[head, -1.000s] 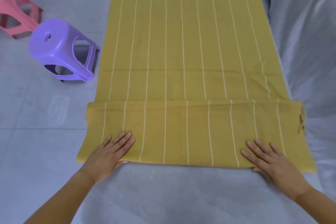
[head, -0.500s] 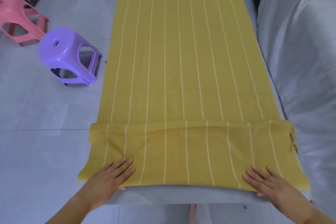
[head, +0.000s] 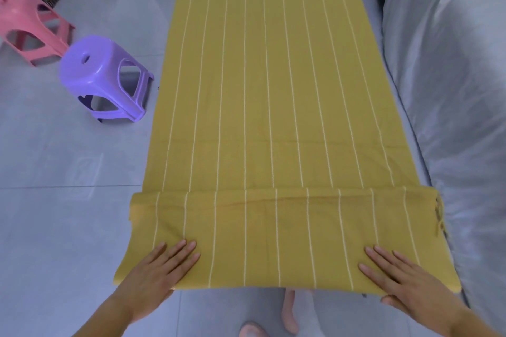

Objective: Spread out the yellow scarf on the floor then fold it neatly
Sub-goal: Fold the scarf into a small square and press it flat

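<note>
At the far left a pink stool (head: pixel 30 33) stands on the grey floor (head: pixel 54 227), and a purple stool (head: pixel 101 74) is just beside it, near the left edge of the cloth. The left hand (head: pixel 156 273) lies flat with straight fingers on the near folded band and grips nothing. The yellow scarf (head: pixel 268 90) is spread long on the floor, away from the person, with its near end folded over. The right hand (head: pixel 405 279) presses the band in the same flat way, and its thumb shows under the near edge. At the right side is a grey cover (head: pixel 451 90).
</note>
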Demonstrator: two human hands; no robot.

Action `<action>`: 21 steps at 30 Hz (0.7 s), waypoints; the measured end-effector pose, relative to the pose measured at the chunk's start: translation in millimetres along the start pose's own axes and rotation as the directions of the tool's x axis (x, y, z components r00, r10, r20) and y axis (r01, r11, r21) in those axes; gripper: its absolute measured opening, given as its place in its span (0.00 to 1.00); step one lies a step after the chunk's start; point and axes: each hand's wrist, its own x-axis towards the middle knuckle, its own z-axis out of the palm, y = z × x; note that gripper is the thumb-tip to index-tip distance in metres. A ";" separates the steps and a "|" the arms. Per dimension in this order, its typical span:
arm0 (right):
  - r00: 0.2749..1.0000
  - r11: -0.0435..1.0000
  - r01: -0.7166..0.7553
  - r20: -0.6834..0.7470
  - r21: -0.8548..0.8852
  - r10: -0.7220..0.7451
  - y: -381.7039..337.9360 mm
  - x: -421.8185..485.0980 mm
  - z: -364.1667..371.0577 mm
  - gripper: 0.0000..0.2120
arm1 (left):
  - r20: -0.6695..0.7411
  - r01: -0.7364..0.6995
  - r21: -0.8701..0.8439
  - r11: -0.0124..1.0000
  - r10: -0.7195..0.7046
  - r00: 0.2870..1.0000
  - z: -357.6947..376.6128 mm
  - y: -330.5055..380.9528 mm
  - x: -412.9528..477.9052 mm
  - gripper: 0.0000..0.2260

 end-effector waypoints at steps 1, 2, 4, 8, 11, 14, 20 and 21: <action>1.000 1.000 -0.021 0.019 0.007 0.021 -0.1 -0.2 0.3 0.27 | -0.053 0.016 0.018 1.000 -0.015 0.998 2.7 1.7 -0.5 0.35; 0.998 0.998 -0.051 0.027 0.020 0.051 -1.9 -0.5 -0.7 0.27 | -0.102 0.035 0.031 0.999 -0.031 0.994 8.7 3.4 -0.6 0.32; 0.993 0.991 -0.122 0.014 0.060 0.121 -8.3 -0.7 2.2 0.27 | -0.125 0.082 0.049 0.995 -0.075 0.989 18.5 6.5 0.7 0.32; 0.976 0.969 -0.215 -0.018 0.123 0.219 -16.3 3.9 6.8 0.33 | -0.078 0.128 0.030 0.991 -0.125 0.989 23.0 7.6 2.8 0.32; 0.983 0.979 -0.167 -0.050 0.121 0.174 -6.9 3.3 3.5 0.43 | -0.081 0.104 0.052 0.993 -0.100 0.992 14.7 0.8 1.2 0.32; 0.991 0.974 -0.132 0.015 0.182 0.132 3.0 -2.8 -7.6 0.40 | -0.044 0.048 0.052 0.998 -0.046 0.998 1.8 -5.4 -2.7 0.34; 0.961 0.866 -0.274 0.095 0.418 0.258 19.5 -13.3 -38.9 0.65 | -0.048 0.162 -0.024 0.986 -0.163 0.985 -26.2 -23.3 -8.7 0.53; 0.965 0.873 -0.260 0.088 0.413 0.246 21.1 -11.6 -50.3 0.60 | -0.066 0.155 -0.010 0.988 -0.156 0.986 -36.5 -27.7 -7.1 0.51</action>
